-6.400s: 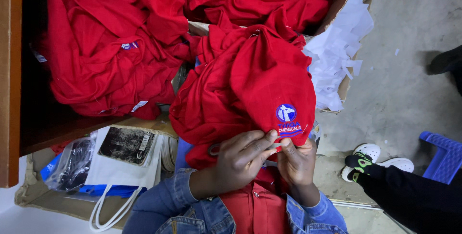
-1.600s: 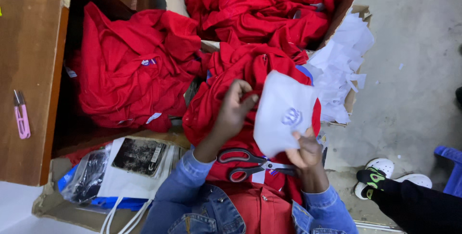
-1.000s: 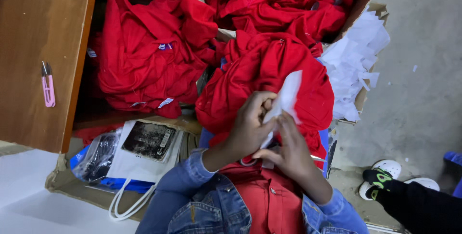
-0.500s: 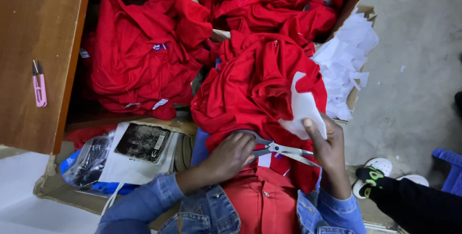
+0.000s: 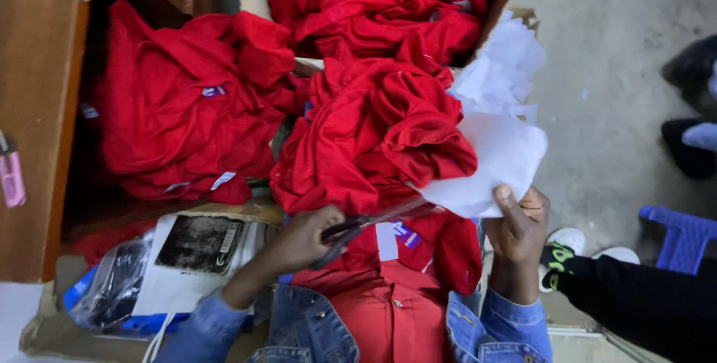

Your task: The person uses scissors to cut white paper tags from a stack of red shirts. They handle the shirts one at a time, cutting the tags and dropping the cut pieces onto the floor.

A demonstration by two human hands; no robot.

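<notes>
A red garment (image 5: 381,139) lies bunched over my lap, with a small sewn badge (image 5: 407,237) showing on its lower part. My left hand (image 5: 302,237) is shut on the dark handles of a pair of scissors (image 5: 366,222). The blades reach right, toward the edge of a white backing sheet (image 5: 493,165). My right hand (image 5: 519,225) pinches that sheet's lower edge and holds it out from the garment. Both denim sleeves (image 5: 497,322) show at the bottom.
Piles of red garments (image 5: 187,116) fill the space at the left and a cardboard box (image 5: 373,4) at the top. White scraps (image 5: 500,57) lie by the box. A white bag (image 5: 198,255) sits lower left. Another person's leg and shoe (image 5: 597,262) are at right, near a blue stool (image 5: 680,236).
My right hand has pulled the white sheet out to the right, away from the garment. My left hand has stayed on the scissors, whose blades now point at the sheet's edge.
</notes>
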